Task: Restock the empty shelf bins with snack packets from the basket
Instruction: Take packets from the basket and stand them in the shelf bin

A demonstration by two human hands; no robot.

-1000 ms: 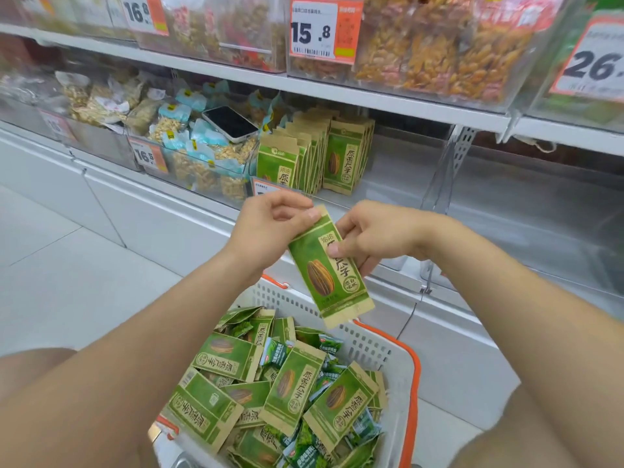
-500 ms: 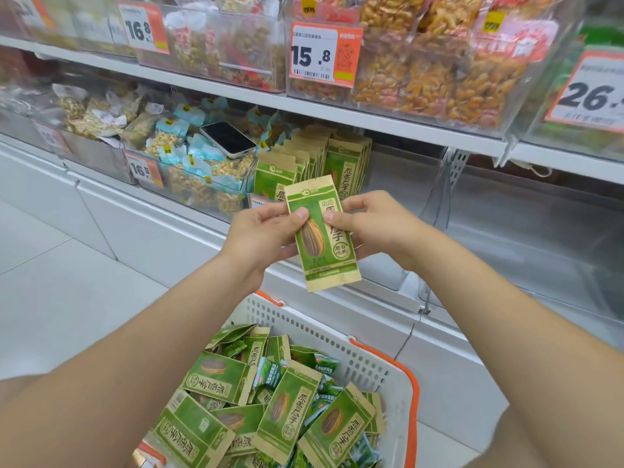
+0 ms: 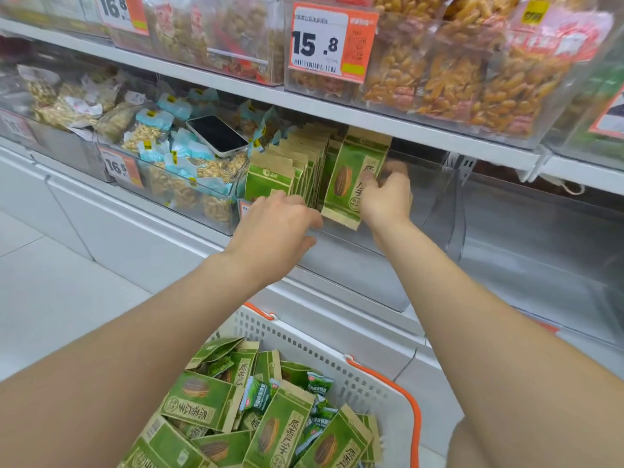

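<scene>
The right hand (image 3: 385, 194) pinches a green packet (image 3: 349, 177) upright in the clear bin (image 3: 344, 261) at twelve o'clock. The left hand (image 3: 280, 224), fingers pressed together, touches the packet row (image 3: 297, 170) at the green packet's nine o'clock.

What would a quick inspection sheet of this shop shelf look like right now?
Surface: clear bin, right part bare.
Job's things: row of packets standing in the bin; one packet held upright beside the row; basket below, holding many more packets.
Clutter: phone lying on snack bags in the neighbouring bin.
Hands: left hand rests against the row; right hand grips the packet.
Cables: pale cord under the shelf, at right.
Surroundings: price tag reading 15.8, snack boxes above, pale floor.
</scene>
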